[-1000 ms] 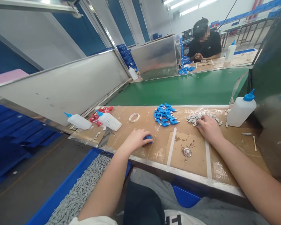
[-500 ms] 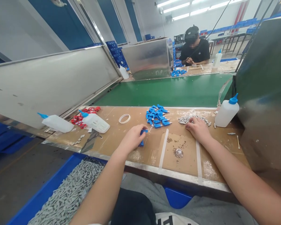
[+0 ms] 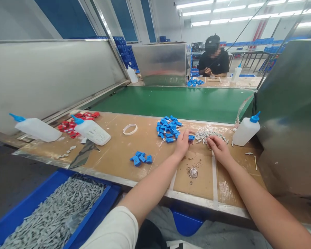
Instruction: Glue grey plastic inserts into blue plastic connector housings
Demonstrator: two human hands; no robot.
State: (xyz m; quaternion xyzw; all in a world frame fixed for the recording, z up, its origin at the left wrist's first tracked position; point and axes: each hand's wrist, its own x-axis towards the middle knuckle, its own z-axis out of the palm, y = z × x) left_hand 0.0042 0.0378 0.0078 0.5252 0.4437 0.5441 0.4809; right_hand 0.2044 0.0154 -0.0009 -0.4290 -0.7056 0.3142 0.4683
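Note:
My left hand (image 3: 182, 142) is closed on a blue piece (image 3: 191, 137), which sticks out to the right of its fingertips. Just behind and left of that hand lies a pile of blue pieces (image 3: 168, 128). My right hand (image 3: 217, 146) has its thumb and fingers pinched at the near edge of a heap of small grey parts (image 3: 208, 134); what it holds, if anything, is too small to name. A smaller group of blue pieces (image 3: 140, 158) rests on the brown worktop (image 3: 114, 152). Below my hands sits a small round metal dish (image 3: 193, 172).
White bottles (image 3: 246, 130) stand or lie at both sides, near red pieces (image 3: 67, 126) at left. A tape roll (image 3: 130, 129) lies mid-table. Beyond is a green belt (image 3: 155, 100), with a person (image 3: 214, 58) behind it. Grey parts fill a blue bin (image 3: 111, 193) below.
My left hand has moved right from the smaller blue group to beside the grey heap, with a blue piece in it. My right hand stays near the heap. The view has shifted.

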